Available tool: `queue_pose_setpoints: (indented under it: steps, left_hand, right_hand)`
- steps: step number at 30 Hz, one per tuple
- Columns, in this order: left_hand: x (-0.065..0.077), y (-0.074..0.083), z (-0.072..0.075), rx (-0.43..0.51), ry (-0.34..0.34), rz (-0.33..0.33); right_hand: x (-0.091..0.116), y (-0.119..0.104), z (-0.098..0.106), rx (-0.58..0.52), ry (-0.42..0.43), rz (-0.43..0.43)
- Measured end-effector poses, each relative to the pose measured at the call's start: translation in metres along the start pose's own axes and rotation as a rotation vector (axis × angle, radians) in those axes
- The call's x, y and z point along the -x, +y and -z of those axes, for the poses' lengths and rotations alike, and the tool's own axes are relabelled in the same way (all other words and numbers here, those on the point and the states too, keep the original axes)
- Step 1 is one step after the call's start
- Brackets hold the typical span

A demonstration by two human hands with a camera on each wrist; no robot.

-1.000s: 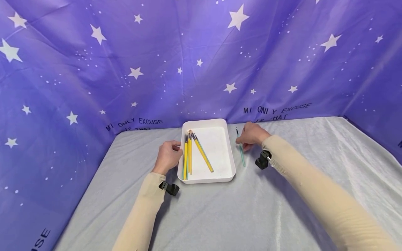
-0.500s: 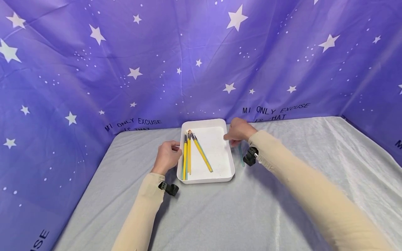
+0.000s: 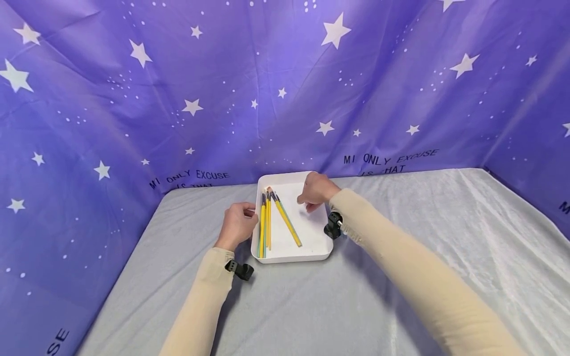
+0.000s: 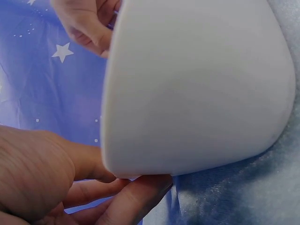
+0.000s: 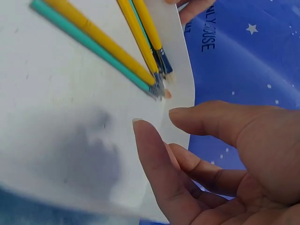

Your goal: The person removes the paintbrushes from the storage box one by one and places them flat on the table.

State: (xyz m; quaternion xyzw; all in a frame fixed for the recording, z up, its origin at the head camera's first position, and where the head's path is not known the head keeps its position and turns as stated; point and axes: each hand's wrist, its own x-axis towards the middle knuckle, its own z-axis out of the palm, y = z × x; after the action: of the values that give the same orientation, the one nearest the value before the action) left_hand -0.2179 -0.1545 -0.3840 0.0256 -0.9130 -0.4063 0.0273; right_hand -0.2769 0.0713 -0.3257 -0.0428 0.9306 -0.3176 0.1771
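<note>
Since a second ago the right hand [image 3: 317,191] has moved from beyond the tray's [image 3: 291,259] right wall to above its floor. The tabletop [image 3: 311,306] gives wide room in front of the tray, whose low walls leave space right of the brushes [image 3: 287,223]. The left hand's [image 3: 238,225] fingers rest against its left wall; the right hand's thumb and index stand apart, holding nothing. The brushes lie mostly in its left half. This seems a reach toward them, calling for a pinch on one handle.
</note>
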Motion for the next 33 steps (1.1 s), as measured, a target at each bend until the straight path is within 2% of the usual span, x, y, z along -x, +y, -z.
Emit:
queue_pose_setpoints:
  steps: [15,23,33]
  left_hand:
    - [0.001,0.001,-0.001,-0.003,0.000,0.014]
    - [0.000,0.001,-0.001,0.002,0.000,0.026]
    - [0.001,0.002,-0.001,0.006,-0.001,0.021]
  right_hand:
    - [-0.020,-0.015,-0.030,0.050,-0.060,-0.008]
    - [-0.031,-0.019,-0.047,0.088,-0.060,-0.040]
    - [-0.029,-0.025,-0.054,0.129,-0.054,-0.055]
